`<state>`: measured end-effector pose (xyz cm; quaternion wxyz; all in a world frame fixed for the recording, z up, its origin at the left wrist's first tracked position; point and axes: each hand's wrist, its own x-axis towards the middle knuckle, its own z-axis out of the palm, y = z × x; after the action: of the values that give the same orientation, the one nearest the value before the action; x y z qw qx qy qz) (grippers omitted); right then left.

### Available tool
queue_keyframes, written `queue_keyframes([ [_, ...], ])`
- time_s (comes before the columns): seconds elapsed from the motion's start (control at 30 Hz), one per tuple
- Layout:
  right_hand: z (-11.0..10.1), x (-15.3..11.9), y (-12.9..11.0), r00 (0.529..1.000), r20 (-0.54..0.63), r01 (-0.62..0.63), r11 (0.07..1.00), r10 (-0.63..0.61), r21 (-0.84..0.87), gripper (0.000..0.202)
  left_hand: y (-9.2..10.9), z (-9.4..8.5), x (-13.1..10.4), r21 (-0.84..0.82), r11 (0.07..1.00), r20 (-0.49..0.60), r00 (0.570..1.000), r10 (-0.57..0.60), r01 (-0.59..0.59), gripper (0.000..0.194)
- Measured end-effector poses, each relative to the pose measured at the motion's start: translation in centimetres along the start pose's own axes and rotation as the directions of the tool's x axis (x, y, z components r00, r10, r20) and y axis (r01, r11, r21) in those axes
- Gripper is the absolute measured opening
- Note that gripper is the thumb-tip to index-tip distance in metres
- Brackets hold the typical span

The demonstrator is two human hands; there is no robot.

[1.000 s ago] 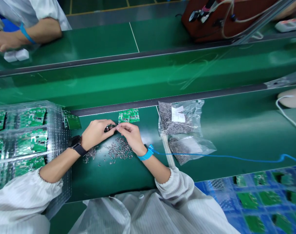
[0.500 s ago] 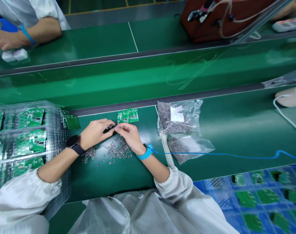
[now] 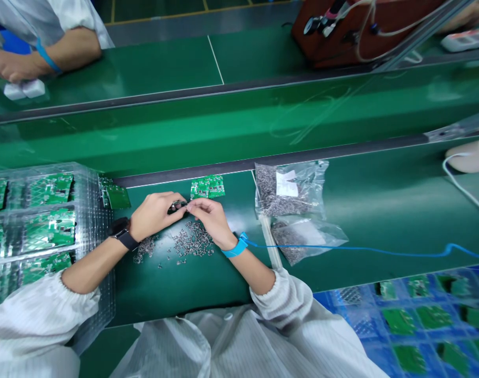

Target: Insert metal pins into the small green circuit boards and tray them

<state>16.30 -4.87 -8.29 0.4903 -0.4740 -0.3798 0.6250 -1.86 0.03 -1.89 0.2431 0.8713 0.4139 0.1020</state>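
My left hand (image 3: 155,214) is closed around a small circuit board (image 3: 177,207), mostly hidden by the fingers. My right hand (image 3: 211,219) meets it from the right, thumb and forefinger pinched at the board's edge; whatever they hold is too small to make out. Below the hands lies a loose pile of small metal parts (image 3: 192,240), partly under my right hand. A smaller heap of the same parts (image 3: 145,249) lies by my left wrist. Just beyond my fingertips, green circuit boards (image 3: 207,186) rest flat on the green table (image 3: 164,294).
A clear plastic tray (image 3: 90,231) of circuit boards stands at left. Bags of metal parts, one upper (image 3: 290,190) and one lower (image 3: 302,239), lie at right. A blue cord (image 3: 365,249) runs right from my wrist strap. Blue trays (image 3: 365,325) hold boards at lower right. Another person's hand (image 3: 17,65) is across the bench.
My hands stay almost in place, still together at the board. Across the bench, the other person's hand has shifted slightly.
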Motion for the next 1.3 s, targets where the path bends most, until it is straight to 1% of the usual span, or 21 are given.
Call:
queue_keyframes([
  [0.13, -0.1, 0.0, 0.1, 1.000, 0.017, -0.025, 1.000, 0.025, -0.005, 0.017, 0.0, 0.0, -0.1, 0.030, 1.000, -0.006, 1.000, 0.009, -0.009, 0.026],
  [0.3, -0.2, 0.1, 0.4, 0.998, 0.057, -0.034, 0.998, 0.032, 0.045, 0.019, -0.2, 0.3, -0.2, 0.125, 0.991, 0.031, 0.999, 0.038, -0.042, 0.028],
  [0.47, 0.0, 0.0, 1.1, 0.999, 0.045, -0.033, 0.997, 0.030, 0.075, 0.016, -0.5, 0.3, -0.1, 0.234, 0.964, 0.083, 0.990, 0.113, -0.130, 0.030],
  [0.57, 0.0, 0.0, 1.3, 0.997, 0.071, -0.038, 0.996, 0.033, 0.076, 0.017, -0.8, 0.2, -0.1, 0.272, 0.944, 0.130, 0.979, 0.158, -0.188, 0.033],
  [0.67, -0.2, 0.1, 1.2, 0.993, 0.104, -0.065, 0.996, 0.058, 0.067, 0.019, -1.0, 0.2, -0.2, 0.287, 0.933, 0.135, 0.973, 0.186, -0.218, 0.035],
  [0.77, -0.4, 0.2, 1.0, 0.989, 0.128, -0.078, 0.994, 0.068, 0.078, 0.020, -1.0, 0.4, -0.2, 0.257, 0.947, 0.092, 0.980, 0.176, -0.194, 0.035],
  [0.83, -0.6, 0.2, 0.8, 0.992, 0.117, -0.053, 0.996, 0.045, 0.071, 0.021, -0.8, 0.3, -0.1, 0.196, 0.969, 0.028, 0.988, 0.149, -0.152, 0.034],
  [0.9, -0.6, 0.0, 0.5, 0.997, 0.081, 0.001, 1.000, -0.002, 0.009, 0.019, -0.6, -0.1, 0.1, 0.112, 0.989, -0.085, 0.991, 0.104, -0.094, 0.031],
  [0.97, -0.4, -0.4, 0.3, 0.995, 0.062, 0.086, 0.985, -0.077, -0.148, 0.015, -0.5, -0.8, 0.4, 0.030, 0.999, -0.230, 0.973, 0.025, -0.019, 0.029],
  [1.0, -0.2, -0.7, 0.2, 0.989, 0.086, 0.139, 0.955, -0.121, -0.262, 0.012, -0.5, -1.2, 0.5, -0.007, 1.000, -0.295, 0.955, -0.028, 0.026, 0.029],
  [1.03, 0.1, -1.0, 0.1, 0.977, 0.137, 0.203, 0.901, -0.162, -0.383, 0.010, -0.6, -1.5, 0.6, -0.040, 0.997, -0.345, 0.935, -0.082, 0.072, 0.029],
  [1.07, 0.6, -1.4, 0.2, 0.960, 0.205, 0.270, 0.827, -0.191, -0.494, 0.009, -0.6, -1.8, 0.7, -0.068, 0.991, -0.377, 0.917, -0.129, 0.112, 0.029],
  [1.13, 1.7, -2.1, 0.4, 0.917, 0.347, 0.387, 0.651, -0.197, -0.653, 0.010, -0.8, -2.2, 0.7, -0.108, 0.982, -0.403, 0.896, -0.184, 0.153, 0.029],
  [1.2, 3.0, -2.6, 0.7, 0.879, 0.447, 0.463, 0.510, -0.163, -0.725, 0.006, -1.0, -2.2, 0.7, -0.123, 0.982, -0.404, 0.897, -0.183, 0.145, 0.028],
  [1.3, 5.0, -2.9, 1.0, 0.838, 0.539, 0.527, 0.375, -0.082, -0.762, 0.007, -1.0, -1.7, 0.6, -0.115, 0.988, -0.372, 0.918, -0.139, 0.103, 0.028],
])
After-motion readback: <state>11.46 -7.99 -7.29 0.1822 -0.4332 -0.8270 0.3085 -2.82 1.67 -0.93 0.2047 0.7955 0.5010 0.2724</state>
